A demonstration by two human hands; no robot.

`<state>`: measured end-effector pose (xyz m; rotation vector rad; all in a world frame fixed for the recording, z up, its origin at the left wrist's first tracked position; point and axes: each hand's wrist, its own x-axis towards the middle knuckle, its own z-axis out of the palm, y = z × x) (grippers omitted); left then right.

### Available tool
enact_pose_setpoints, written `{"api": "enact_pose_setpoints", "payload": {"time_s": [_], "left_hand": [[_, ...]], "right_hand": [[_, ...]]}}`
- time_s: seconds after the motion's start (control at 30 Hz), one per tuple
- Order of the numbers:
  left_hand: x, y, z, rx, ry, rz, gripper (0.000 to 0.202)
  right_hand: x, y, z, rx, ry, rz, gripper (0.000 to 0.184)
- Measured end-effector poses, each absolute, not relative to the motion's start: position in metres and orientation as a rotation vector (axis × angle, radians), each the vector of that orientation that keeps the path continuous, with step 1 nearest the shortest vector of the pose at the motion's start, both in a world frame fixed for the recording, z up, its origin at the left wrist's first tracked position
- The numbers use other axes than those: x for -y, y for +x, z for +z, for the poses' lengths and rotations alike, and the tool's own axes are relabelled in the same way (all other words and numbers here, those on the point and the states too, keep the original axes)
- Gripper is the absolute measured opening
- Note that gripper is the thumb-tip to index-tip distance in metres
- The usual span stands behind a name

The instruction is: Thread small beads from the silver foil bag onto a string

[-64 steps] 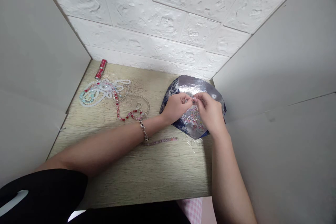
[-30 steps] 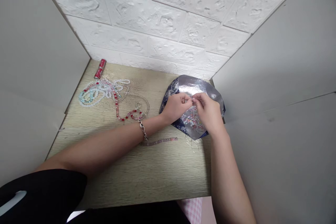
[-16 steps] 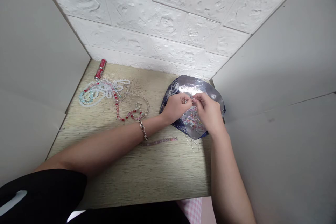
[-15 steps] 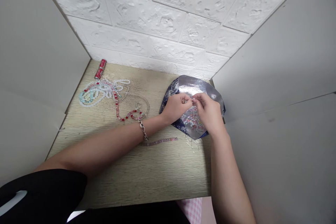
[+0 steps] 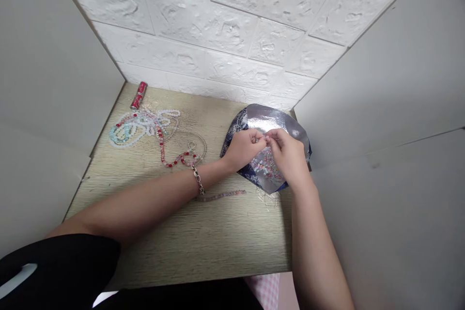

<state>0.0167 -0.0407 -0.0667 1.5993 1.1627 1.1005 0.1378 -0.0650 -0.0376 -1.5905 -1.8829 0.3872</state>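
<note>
My left hand [image 5: 243,150] and my right hand [image 5: 288,156] meet above a shiny silver and navy foil mat [image 5: 276,121], which holds many loose beads. Their fingertips pinch something tiny, probably a bead on a thread, though it is too small to see clearly. A silver chain bracelet [image 5: 198,179] circles my left wrist. Left of that hand lies a tangle of white, aqua and red bead strands [image 5: 140,127]. A short pink bead strand [image 5: 221,195] lies just below my left forearm.
A red metallic tube [image 5: 138,95] lies at the back left of the light wood-grain tabletop [image 5: 203,237]. Fine loose threads [image 5: 265,197] sit by the mat. White brick-textured panel and grey card walls enclose the back and sides.
Both hands stay pinched together over the mat, with only slight finger shifts. The whole view has moved very slightly.
</note>
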Motion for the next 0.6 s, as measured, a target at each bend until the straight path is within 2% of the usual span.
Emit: {"api": "enact_pose_setpoints", "payload": {"time_s": [0.37, 0.6], "left_hand": [[0.0373, 0.0144, -0.0726, -0.987, 1.578, 1.116, 0.029], [0.0363, 0.0141, -0.0722, -0.922, 1.522, 1.155, 0.027]], "right_hand": [[0.0653, 0.1398, -0.0349, 1.931, -1.484, 0.264, 0.015], [0.0665, 0.1397, -0.0332, 1.91, -1.524, 0.155, 0.013]]}}
